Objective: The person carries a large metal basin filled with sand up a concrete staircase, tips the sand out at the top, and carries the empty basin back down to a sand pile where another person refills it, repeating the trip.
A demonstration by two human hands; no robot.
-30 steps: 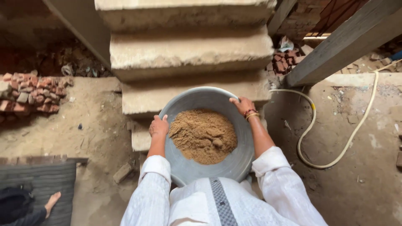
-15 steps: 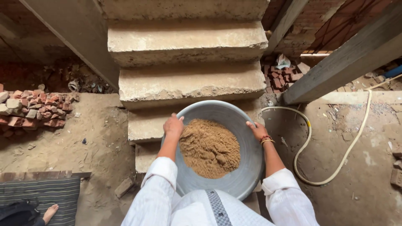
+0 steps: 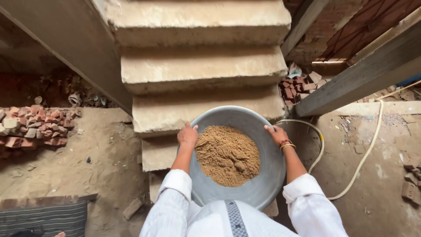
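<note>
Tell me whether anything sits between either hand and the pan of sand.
Nothing does. The left hand grips the near-left rim of the grey metal pan directly, and the right hand grips the right rim. The heap of sand lies inside, between the hands, and covers neither grip.

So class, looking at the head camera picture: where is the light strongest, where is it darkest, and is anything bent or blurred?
Head view: soft daylight on the concrete steps and sand; deep shadow under the slab at upper left; no glare on the grey pan; wide-angle lens bows the beam; focus sharp throughout.
</note>
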